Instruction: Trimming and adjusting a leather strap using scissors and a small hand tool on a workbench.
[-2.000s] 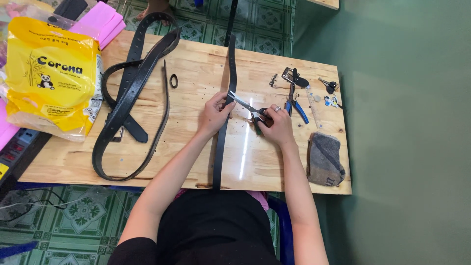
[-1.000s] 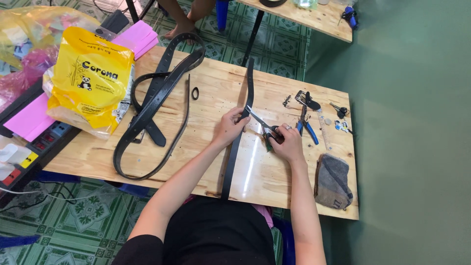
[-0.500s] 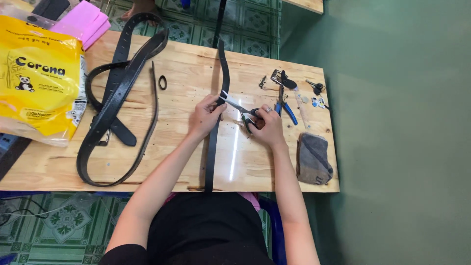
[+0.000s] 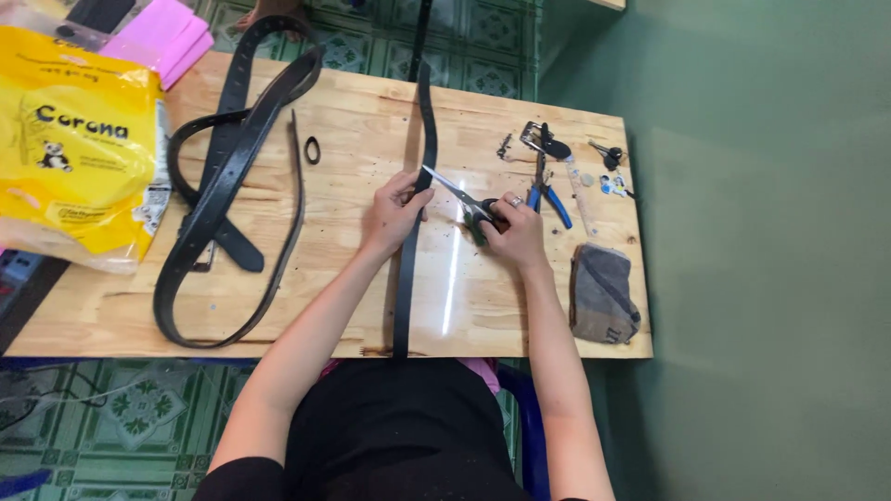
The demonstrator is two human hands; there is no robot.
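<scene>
on the pale wooden bench (image 4: 371,306), a long black leather belt strap (image 4: 406,278) is lying lengthwise, running from the near edge by the person's body away to the far edge. the left hand (image 4: 394,211) is pressing down on the strap about midway along, fingers curled over it in a closed grip. the right hand (image 4: 512,232) is closing its grip around the dark handles of a pair of scissors (image 4: 461,201), whose silver blades are pointing toward the strap and reaching its right edge just beside the left hand's fingers; whether the blades are cutting into the leather is too small to tell.

left of the hands, several more black belts (image 4: 227,186) are lying looped together, with a small black belt loop (image 4: 313,149) near them. a yellow plastic bag (image 4: 74,139) is sitting at the bench's left end. blue-handled pliers (image 4: 546,190), a metal buckle (image 4: 534,137) and a bunch of keys (image 4: 608,153) are lying beyond the right hand, and a folded grey cloth (image 4: 601,295) is resting near the right corner.
</scene>
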